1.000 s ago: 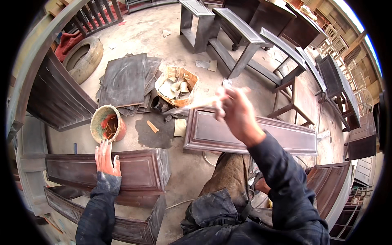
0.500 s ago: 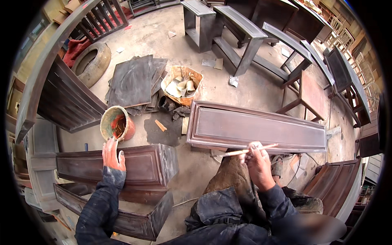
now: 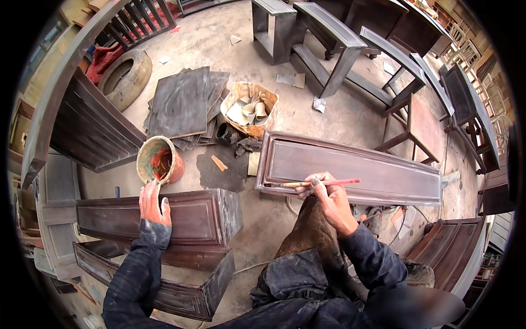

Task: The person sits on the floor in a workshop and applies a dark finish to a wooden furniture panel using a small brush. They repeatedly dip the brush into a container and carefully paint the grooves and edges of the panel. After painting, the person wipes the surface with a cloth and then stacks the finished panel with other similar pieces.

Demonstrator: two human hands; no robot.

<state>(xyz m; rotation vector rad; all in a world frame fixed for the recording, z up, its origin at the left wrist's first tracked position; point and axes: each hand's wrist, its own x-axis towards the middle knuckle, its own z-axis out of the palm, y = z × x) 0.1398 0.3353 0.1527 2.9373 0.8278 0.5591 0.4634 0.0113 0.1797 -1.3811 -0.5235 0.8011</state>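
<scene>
A workshop's concrete floor (image 3: 219, 38) seen from above, crowded with dark-stained furniture parts. A long moulded wooden panel (image 3: 372, 175) lies flat on the floor ahead of the person's knees. To the left, a second carved panel (image 3: 197, 216) rests on edge atop others. Beyond it lie a stack of dark flat boards (image 3: 183, 104), an old tyre (image 3: 127, 77) and a cardboard box of scraps (image 3: 249, 109). A small bucket (image 3: 159, 160) of reddish stain stands near the left hand (image 3: 153, 203) — that hand lies flat on the carved panel, fingers spread narrowly, holding nothing. The right hand (image 3: 326, 194) pinches a thin brush (image 3: 312, 183) — held level over the long panel's near edge, its bristles to the left.
</scene>
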